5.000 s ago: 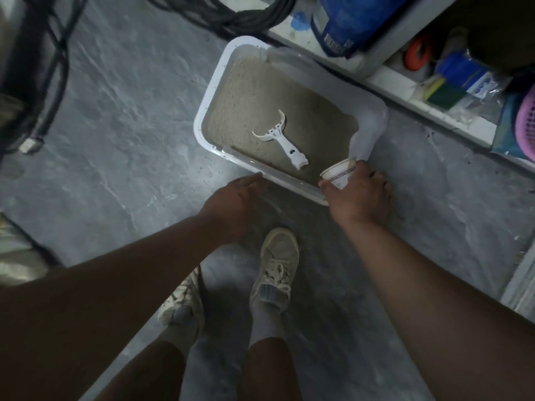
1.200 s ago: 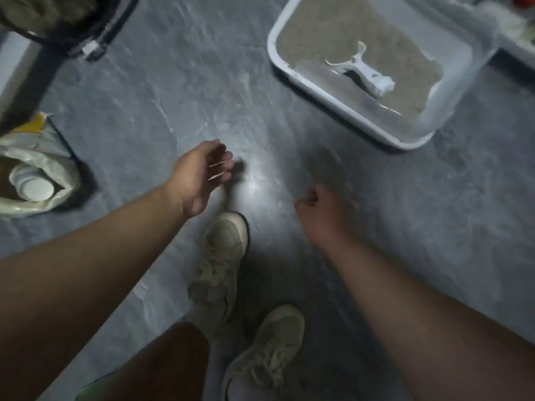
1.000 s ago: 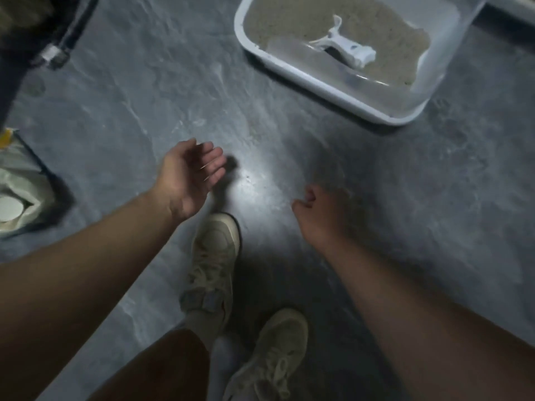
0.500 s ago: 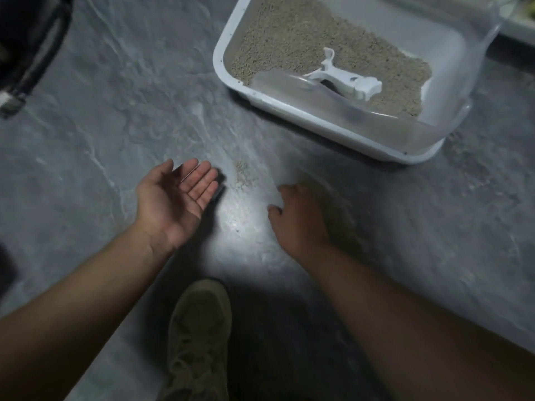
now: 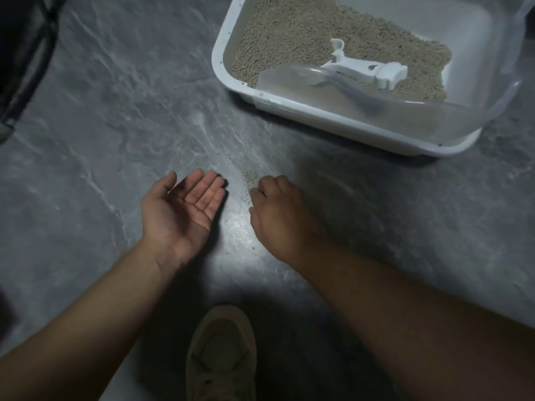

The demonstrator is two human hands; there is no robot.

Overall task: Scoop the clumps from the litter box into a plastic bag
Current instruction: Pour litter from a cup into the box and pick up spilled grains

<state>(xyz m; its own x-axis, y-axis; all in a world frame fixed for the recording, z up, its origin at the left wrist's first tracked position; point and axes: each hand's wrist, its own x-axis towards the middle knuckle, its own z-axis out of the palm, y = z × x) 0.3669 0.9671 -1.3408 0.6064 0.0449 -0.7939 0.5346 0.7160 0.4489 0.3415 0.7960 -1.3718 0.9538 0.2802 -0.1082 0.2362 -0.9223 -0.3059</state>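
The white litter box (image 5: 318, 117) sits on the floor at the upper right, filled with beige litter (image 5: 289, 33). A white scoop (image 5: 364, 70) lies on the litter. A translucent plastic guard (image 5: 419, 117) lines the box's near and right sides. A small patch of spilled litter (image 5: 251, 177) lies on the grey floor. My left hand (image 5: 182, 209) is palm up and cupped, empty, just left of the spill. My right hand (image 5: 278, 212) is knuckles up, fingers curled down on the floor at the spill. No plastic bag is in view.
Grey marbled floor (image 5: 115, 111) spreads all around. My shoe (image 5: 221, 354) is at the bottom centre. A dark object with a cable (image 5: 26, 62) stands at the upper left edge.
The view has dropped closer to the floor. Both hands moved forward to the spilled litter, the left turning palm up. The white bag at the left has left the frame.
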